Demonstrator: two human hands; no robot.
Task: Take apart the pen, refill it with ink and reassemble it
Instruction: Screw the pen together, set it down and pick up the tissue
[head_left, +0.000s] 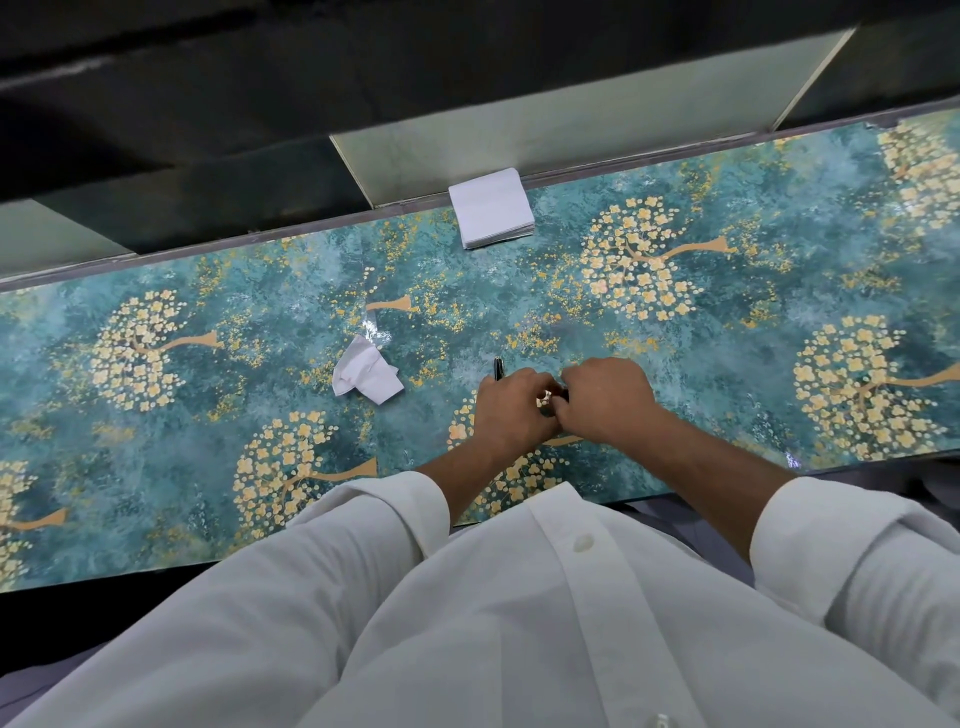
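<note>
My left hand (511, 410) and my right hand (605, 402) meet over the middle of the table, fingers closed around a small dark pen part (551, 399) held between them. Most of that part is hidden by my fingers. A slim black pen piece (498, 367) pokes out from behind my left hand, pointing away from me; I cannot tell whether it lies on the table or is held.
The table (727, 338) has a teal cover with gold tree prints. A crumpled white tissue (369, 376) lies left of my hands. A stack of white napkins (491, 208) sits at the far edge. A dark partition rises behind the table.
</note>
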